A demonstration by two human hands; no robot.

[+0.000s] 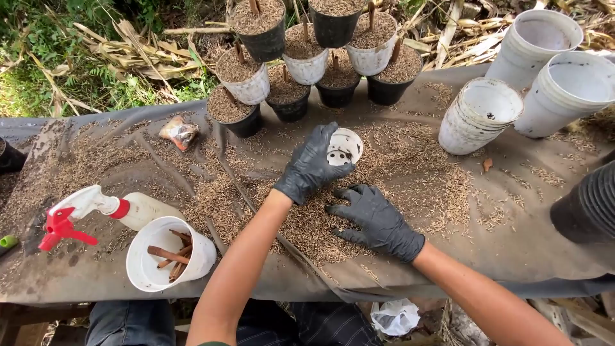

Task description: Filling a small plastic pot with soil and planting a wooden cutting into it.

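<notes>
My left hand, in a black glove, grips a small white plastic pot tipped on its side, its holed base facing me. It rests low over a spread of brown rice husks on a dark sheet. My right hand, also gloved in black, lies flat with fingers apart on the husk heap just below the pot, holding nothing.
Several husk-filled black and white pots with sticks stand at the back. Stacks of empty white pots lie at the right, black pots at the right edge. A white pot of brown sticks and a spray bottle sit at left.
</notes>
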